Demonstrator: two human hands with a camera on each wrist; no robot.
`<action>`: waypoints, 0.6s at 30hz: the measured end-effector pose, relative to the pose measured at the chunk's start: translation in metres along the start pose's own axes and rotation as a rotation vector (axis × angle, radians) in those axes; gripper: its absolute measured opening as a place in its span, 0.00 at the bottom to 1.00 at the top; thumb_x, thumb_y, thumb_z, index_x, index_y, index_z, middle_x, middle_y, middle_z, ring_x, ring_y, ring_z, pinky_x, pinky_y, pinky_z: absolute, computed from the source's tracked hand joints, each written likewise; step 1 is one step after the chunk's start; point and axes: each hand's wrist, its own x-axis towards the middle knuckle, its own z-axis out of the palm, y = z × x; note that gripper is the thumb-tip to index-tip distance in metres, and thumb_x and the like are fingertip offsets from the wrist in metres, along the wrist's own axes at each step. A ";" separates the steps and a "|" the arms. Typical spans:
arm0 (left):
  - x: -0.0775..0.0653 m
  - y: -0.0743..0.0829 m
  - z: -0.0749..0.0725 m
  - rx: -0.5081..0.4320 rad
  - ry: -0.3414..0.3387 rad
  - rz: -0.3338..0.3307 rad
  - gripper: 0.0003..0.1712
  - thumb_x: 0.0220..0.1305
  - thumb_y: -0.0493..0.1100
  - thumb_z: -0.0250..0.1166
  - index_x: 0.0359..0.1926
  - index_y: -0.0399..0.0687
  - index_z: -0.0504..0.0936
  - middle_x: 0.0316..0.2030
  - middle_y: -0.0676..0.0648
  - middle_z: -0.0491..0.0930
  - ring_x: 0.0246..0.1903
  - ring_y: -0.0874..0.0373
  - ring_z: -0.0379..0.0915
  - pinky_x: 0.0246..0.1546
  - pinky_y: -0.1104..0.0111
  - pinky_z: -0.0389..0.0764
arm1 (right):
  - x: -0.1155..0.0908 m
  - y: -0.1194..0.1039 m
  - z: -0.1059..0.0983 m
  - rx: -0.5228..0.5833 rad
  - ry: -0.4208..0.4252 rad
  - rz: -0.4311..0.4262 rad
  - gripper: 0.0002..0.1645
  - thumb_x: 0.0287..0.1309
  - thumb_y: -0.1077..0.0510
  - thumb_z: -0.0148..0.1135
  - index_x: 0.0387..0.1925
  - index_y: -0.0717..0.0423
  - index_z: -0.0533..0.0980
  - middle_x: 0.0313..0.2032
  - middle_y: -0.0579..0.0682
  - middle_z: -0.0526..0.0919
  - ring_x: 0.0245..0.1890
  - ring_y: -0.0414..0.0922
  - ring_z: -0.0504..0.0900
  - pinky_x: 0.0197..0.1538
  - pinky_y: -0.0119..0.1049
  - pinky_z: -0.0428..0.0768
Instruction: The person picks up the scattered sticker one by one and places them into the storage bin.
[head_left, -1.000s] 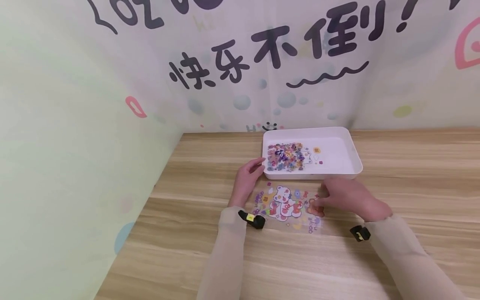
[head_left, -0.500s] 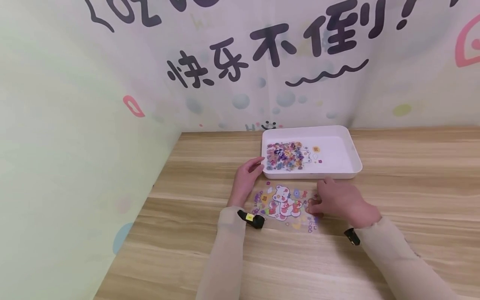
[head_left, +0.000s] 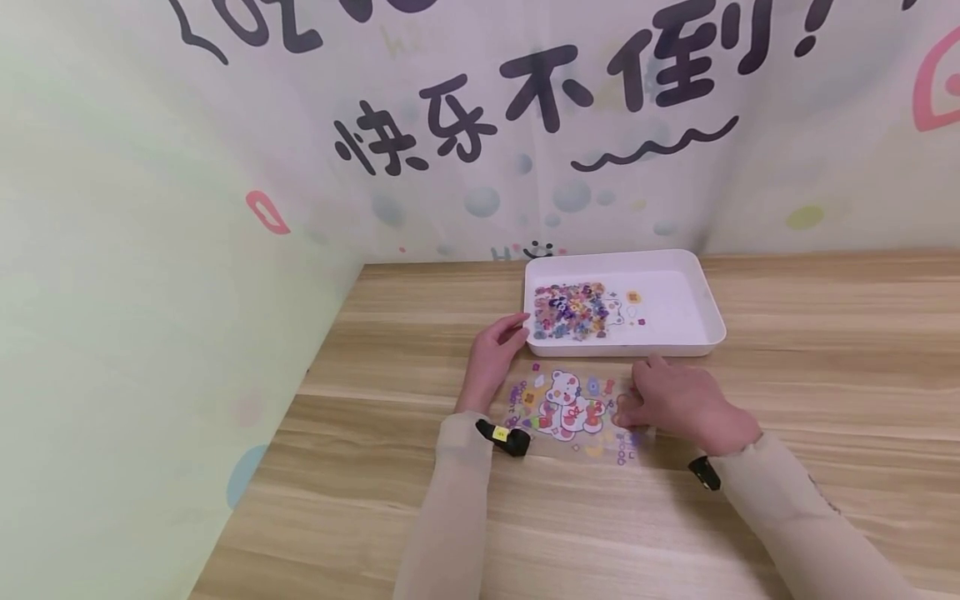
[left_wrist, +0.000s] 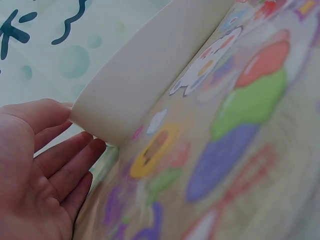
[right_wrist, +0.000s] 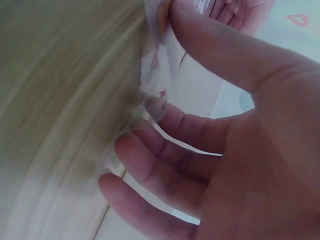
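A clear plastic bag (head_left: 573, 412) printed with a white bear, flowers and purple letters lies flat on the table. My right hand (head_left: 682, 404) pinches its right side between thumb and fingers; the right wrist view shows the thin film (right_wrist: 159, 70) at the thumb tip, the other fingers loosely bent. Just behind the bag stands a shallow white tray (head_left: 626, 351). At the tray's left front corner, my left hand (head_left: 491, 358) touches the wall with its fingertips, fingers relaxed. From the left wrist, the tray wall (left_wrist: 122, 75) rises beside the printed bag (left_wrist: 235, 120).
Inside the tray, on the left, is a rectangular heap of small colourful flower-like pieces (head_left: 570, 311), with a printed bear's ear beside it. The wood-grain table (head_left: 570, 525) meets a printed cloth wall (head_left: 480, 125) at the back and a pale wall (head_left: 127, 333) at left.
My right hand has moved a little left along the bag's right side and stays there. My left hand keeps its place at the tray, which has not moved.
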 end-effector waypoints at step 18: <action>0.000 0.000 -0.001 0.000 0.004 0.041 0.17 0.58 0.56 0.57 0.49 0.68 0.75 0.48 0.62 0.73 0.47 0.68 0.69 0.48 0.73 0.72 | 0.002 0.003 -0.001 0.068 -0.013 -0.018 0.21 0.43 0.45 0.67 0.27 0.51 0.66 0.21 0.46 0.66 0.21 0.42 0.65 0.21 0.33 0.61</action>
